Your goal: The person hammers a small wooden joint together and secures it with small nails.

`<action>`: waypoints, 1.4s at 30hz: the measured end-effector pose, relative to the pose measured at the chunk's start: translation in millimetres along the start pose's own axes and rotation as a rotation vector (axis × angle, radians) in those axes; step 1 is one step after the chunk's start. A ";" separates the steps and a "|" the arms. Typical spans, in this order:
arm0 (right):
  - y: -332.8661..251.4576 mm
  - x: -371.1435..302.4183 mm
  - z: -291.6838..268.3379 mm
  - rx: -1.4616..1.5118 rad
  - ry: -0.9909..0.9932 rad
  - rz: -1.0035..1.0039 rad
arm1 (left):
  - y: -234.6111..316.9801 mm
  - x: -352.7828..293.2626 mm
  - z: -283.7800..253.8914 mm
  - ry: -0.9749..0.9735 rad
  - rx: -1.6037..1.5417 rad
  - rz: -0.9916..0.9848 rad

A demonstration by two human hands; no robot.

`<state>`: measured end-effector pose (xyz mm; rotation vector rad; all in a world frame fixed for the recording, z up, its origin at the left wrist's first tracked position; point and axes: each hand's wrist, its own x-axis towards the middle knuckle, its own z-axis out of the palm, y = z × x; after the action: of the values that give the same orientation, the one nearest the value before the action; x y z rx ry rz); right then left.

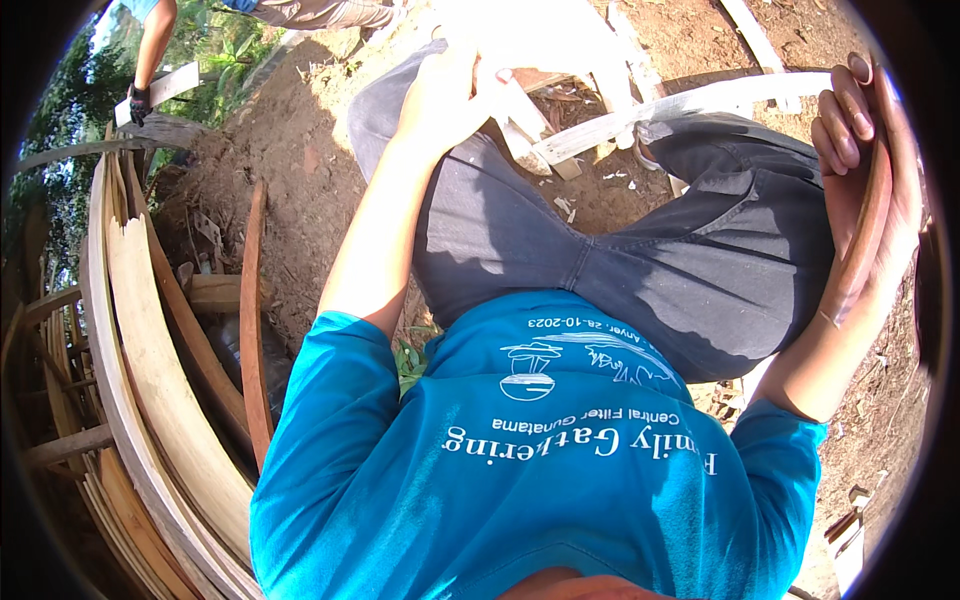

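Lying against right fingers point(832, 135): brown wood point(866, 240)

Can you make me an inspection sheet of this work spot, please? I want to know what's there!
Surface: brown ground, part sunny, part shaded.
Job's things: a brown wooden piece along the right palm; a pale wood strip reaching toward the right hand.
Clutter: wood chips on the ground; long boards at the left.
Hands: right hand curled around the brown piece; left hand near the left knee, grip lost in glare.
Cables: nothing seen.
Surroundings: green plants; another person's gloved hand at a board.
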<state>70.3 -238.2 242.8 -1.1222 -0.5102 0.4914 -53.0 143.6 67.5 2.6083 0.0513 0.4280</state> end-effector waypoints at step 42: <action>5.5 1.8 -16.7 0.013 -0.105 0.017 | 41.8 -55.0 -5.0 0.247 -1.515 -0.759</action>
<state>81.3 -247.0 232.2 -1.0932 -0.5881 0.5702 -108.5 103.1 75.6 0.9239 0.5360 0.2882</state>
